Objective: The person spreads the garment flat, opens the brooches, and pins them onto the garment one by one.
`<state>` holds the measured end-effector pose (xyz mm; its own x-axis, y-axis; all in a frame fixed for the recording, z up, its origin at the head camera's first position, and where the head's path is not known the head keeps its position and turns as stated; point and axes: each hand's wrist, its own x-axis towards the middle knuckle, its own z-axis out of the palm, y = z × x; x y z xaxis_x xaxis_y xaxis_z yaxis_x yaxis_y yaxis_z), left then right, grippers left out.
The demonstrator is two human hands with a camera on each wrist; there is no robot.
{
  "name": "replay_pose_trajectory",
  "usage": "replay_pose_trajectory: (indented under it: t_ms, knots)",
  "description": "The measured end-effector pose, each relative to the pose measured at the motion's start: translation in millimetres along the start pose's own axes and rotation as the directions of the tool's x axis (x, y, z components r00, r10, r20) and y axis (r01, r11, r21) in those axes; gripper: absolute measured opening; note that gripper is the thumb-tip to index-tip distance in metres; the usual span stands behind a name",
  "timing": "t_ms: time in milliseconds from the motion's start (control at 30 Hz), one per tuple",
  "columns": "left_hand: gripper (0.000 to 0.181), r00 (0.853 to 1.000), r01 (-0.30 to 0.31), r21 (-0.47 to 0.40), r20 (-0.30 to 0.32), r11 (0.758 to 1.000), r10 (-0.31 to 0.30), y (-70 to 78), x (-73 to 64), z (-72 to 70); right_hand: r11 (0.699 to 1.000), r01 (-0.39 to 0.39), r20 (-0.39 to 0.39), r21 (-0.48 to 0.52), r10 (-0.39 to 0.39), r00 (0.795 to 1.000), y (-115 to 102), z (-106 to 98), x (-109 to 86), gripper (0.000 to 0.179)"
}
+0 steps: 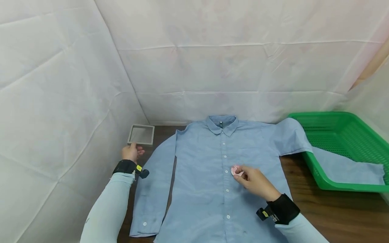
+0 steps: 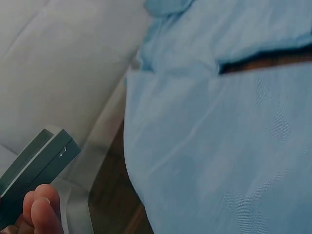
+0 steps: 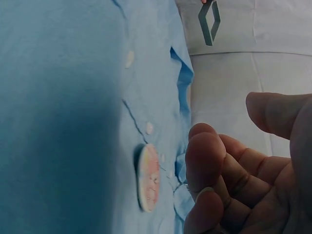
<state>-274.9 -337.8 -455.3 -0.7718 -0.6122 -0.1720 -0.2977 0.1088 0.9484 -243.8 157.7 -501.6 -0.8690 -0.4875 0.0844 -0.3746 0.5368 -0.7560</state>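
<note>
A light blue long-sleeved shirt (image 1: 197,168) lies front up on the table, its collar at the back wall and its buttons running down the middle. My left hand (image 1: 132,152) grips the near edge of a small rectangular grey frame-like case (image 1: 141,135). In the left wrist view, the case (image 2: 36,170) is tilted, with a small catch on its side. A round pink-and-white disc (image 3: 148,178) rests on the shirt beside the button line. Over the shirt, my right hand (image 1: 255,182) has its fingers bent and thumb apart, overlapping the disc in the head view.
On the right stands a green perforated basket (image 1: 337,186), with one shirt sleeve (image 1: 346,167) draped over its rim and into it. White cloth walls (image 1: 212,67) enclose the back and sides. Dark wooden tabletop (image 1: 334,212) shows below the basket.
</note>
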Motion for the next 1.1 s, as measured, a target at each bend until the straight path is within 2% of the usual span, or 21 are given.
replay_pose_trajectory:
  t_ms: [133, 233, 367, 500, 633, 733, 933, 1100]
  knots:
    - [0.046, 0.999, -0.014, 0.114, -0.046, 0.993, 0.019, -8.6, 17.6, -0.5, 1.000, 0.001, 0.032, 0.019, -0.002, 0.999, 4.4, 1.6, -2.0, 0.025]
    - [0.047, 0.998, -0.028, 0.186, -0.047, 0.982, 0.038, -13.5, 27.5, -0.4, 1.000, -0.012, 0.032, 0.010, 0.011, 0.999, 6.6, 2.6, -3.5, 0.029]
    - [0.046, 0.999, -0.033, 0.207, -0.028, 0.978, 0.039, -17.8, 35.0, 0.5, 1.000, -0.023, 0.019, -0.012, 0.023, 1.000, 8.7, 3.2, -2.9, 0.029]
    - [0.046, 0.999, -0.008, 0.232, -0.034, 0.973, 0.016, -22.7, 37.6, -0.1, 1.000, -0.004, 0.016, -0.018, 0.005, 1.000, 9.2, 5.1, -1.1, 0.025]
    - [0.046, 0.998, 0.039, 0.234, -0.050, 0.971, -0.028, -28.9, 41.1, -1.0, 1.000, -0.012, 0.029, -0.012, 0.012, 1.000, 8.9, 6.6, -1.6, 0.025]
    - [0.047, 0.997, 0.072, 0.205, -0.049, 0.976, -0.063, -32.6, 45.0, -2.9, 1.000, -0.023, 0.035, -0.011, 0.023, 0.999, 8.1, 6.5, -2.4, 0.026]
    - [0.049, 0.993, 0.115, 0.185, -0.026, 0.976, -0.112, -37.4, 51.3, -7.3, 1.000, -0.030, 0.035, -0.007, 0.030, 0.999, 6.8, 5.6, -3.1, 0.027]
    - [0.051, 0.981, 0.192, 0.158, -0.016, 0.969, -0.192, -43.4, 50.0, -12.0, 0.999, -0.034, 0.039, -0.010, 0.034, 0.999, 6.5, 6.0, -2.3, 0.027]
